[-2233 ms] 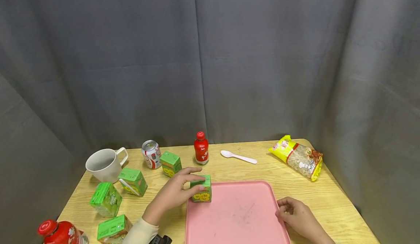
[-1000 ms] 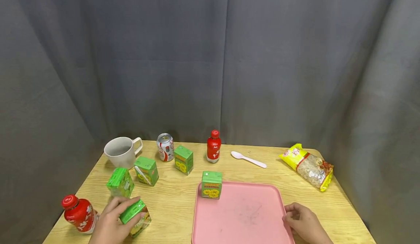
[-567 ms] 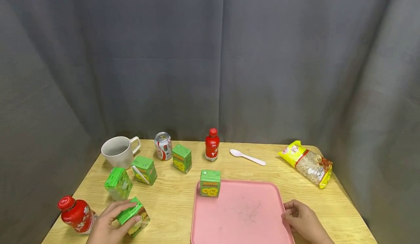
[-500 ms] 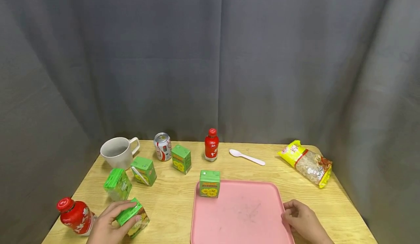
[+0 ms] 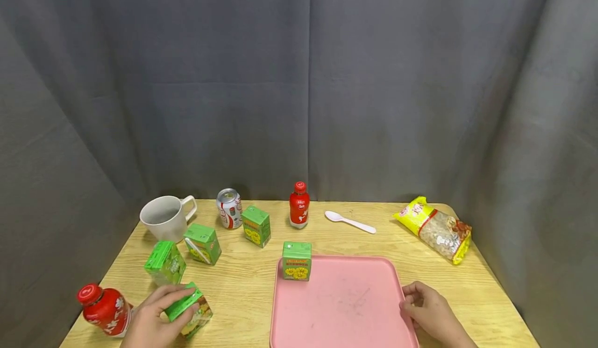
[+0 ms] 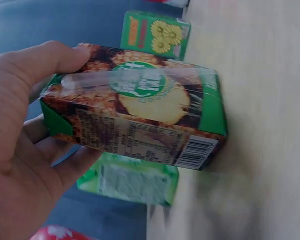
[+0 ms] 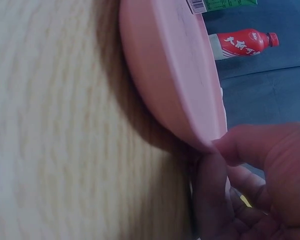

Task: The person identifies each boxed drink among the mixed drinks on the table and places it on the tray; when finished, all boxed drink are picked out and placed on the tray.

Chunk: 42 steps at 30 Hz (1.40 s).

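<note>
My left hand (image 5: 154,319) grips a green juice box with a pineapple picture (image 6: 150,102) by its top end, thumb on one side and fingers on the other. Whether the box's base touches the wooden table cannot be told. At the right rim of the pink tray (image 5: 345,306), my right hand (image 5: 430,306) pinches the edge between thumb and fingers, plain in the right wrist view. A green drink carton with yellow flowers (image 5: 297,262) stands upright in the tray's far left corner.
Left of the tray are a red-capped bottle (image 5: 107,311), a lighter green carton (image 5: 165,265), a carton with a straw (image 5: 202,245), a cup (image 5: 165,221), a can (image 5: 229,210) and another flowered carton (image 5: 256,227). Behind stand a red bottle (image 5: 299,206), spoon (image 5: 350,222) and yellow snack bag (image 5: 436,231).
My left hand has let go of the flowered carton on the tray, moved left toward me, and taken hold of the pineapple juice box. The right hand stays on the tray rim.
</note>
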Available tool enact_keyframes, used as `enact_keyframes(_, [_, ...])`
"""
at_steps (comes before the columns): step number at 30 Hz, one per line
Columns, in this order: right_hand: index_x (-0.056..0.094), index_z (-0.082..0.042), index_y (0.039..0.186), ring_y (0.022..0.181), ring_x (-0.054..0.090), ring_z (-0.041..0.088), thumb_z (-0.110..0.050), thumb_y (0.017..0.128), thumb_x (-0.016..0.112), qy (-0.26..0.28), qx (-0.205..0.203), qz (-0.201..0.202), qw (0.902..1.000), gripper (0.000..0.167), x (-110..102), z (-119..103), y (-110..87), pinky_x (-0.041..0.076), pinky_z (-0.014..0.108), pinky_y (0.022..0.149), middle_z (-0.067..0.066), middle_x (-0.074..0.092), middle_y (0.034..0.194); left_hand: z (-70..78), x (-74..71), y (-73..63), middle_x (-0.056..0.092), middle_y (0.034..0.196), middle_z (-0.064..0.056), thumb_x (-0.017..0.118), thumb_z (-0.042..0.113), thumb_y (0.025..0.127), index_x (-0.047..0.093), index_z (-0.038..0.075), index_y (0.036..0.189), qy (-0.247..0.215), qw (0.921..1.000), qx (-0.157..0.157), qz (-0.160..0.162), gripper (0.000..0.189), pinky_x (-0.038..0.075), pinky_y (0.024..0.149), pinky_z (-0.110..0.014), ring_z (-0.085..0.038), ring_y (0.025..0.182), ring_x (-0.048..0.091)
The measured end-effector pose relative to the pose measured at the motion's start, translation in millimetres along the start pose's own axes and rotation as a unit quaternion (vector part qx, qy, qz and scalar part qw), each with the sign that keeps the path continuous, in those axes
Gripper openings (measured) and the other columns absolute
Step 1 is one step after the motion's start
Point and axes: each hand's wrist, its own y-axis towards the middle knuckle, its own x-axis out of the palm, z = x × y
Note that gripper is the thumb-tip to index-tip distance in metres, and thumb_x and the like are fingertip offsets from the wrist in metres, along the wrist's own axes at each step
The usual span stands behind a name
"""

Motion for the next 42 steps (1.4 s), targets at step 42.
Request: enact_keyframes(42, [0.065, 0.000, 0.107, 0.073, 0.058, 0.016, -0.003, 0.083, 0.075, -0.006, -0.047, 0.010, 0.9988, 0.025, -4.0, -2.1, -3.5, 0.052, 0.028, 0.054, 0.003, 0.061, 0.084, 163.7, 115.3, 177.4, 0.067, 0.113, 0.010, 0.083, 0.013, 0.085, 0.079, 0.018, 0.109, -0.266, 0.8929, 0.238, -0.275, 0.025, 0.054, 0.080, -0.033, -0.010, 0.104, 0.062])
